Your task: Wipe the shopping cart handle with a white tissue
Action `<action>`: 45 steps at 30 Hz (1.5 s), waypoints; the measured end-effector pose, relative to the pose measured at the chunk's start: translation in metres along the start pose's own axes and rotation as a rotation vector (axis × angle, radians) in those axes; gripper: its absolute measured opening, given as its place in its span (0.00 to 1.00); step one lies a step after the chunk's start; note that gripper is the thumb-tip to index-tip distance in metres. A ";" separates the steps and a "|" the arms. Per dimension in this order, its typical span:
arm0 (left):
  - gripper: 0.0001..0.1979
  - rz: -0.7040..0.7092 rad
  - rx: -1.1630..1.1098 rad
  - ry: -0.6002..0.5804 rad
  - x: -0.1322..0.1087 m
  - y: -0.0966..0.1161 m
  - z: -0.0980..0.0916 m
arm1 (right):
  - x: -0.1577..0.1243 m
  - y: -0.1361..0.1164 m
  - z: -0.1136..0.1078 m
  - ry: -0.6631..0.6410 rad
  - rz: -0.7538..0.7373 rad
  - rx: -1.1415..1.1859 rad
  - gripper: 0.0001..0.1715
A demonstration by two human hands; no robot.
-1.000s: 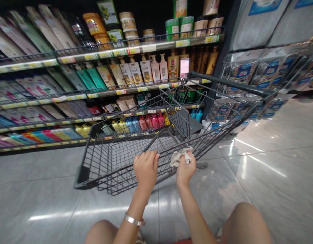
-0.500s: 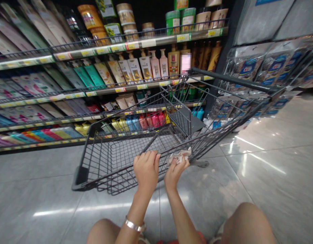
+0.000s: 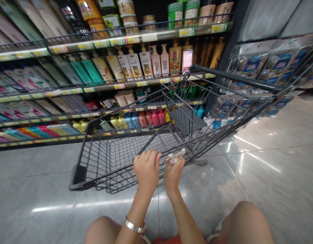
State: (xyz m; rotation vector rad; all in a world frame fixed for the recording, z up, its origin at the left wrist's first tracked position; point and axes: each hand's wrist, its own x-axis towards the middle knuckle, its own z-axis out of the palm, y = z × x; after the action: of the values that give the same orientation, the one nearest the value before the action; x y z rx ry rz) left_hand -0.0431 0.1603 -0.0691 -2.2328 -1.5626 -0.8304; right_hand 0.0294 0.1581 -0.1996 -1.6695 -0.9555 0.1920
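A dark wire shopping cart (image 3: 125, 149) stands sideways before me, its basket holding nothing that I can see. My left hand (image 3: 146, 169), with a silver bracelet at the wrist, is wrapped round the near top rail of the basket. Just to its right, my right hand (image 3: 173, 173) grips a crumpled whitish cloth (image 3: 175, 156) against the side wires. The cart's handle (image 3: 237, 79) is at the upper right, beyond both hands.
Shelves of bottles and jars (image 3: 146, 62) rise close behind the cart. Packaged goods hang at the right (image 3: 268, 64). A pixelated pinkish patch is near the handle's far end. My knees are at the bottom, over the grey tiled floor (image 3: 286, 189).
My right hand has moved slightly left along the rail with the cloth, closer to my left hand. My left hand stays on the rail. The view has shifted a little.
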 end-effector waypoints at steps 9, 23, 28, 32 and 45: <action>0.15 -0.012 0.022 -0.015 0.000 0.001 0.000 | -0.009 0.002 0.005 0.024 0.007 -0.070 0.09; 0.15 -0.007 0.013 0.000 -0.001 0.001 0.000 | 0.020 -0.021 -0.033 -0.026 -0.125 0.211 0.18; 0.15 0.004 0.015 0.017 -0.002 0.001 0.000 | 0.032 -0.035 -0.042 0.072 -0.054 0.307 0.24; 0.15 0.000 0.013 0.014 -0.003 0.002 -0.001 | 0.030 -0.038 -0.041 0.119 -0.093 0.298 0.19; 0.14 -0.012 0.011 -0.020 -0.002 0.001 -0.001 | 0.006 -0.003 -0.015 -0.092 -0.154 0.094 0.15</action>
State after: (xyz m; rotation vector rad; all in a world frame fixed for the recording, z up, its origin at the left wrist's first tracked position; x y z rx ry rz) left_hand -0.0429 0.1579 -0.0693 -2.2331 -1.5868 -0.8036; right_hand 0.0408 0.1507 -0.1897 -1.5049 -1.1231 0.2081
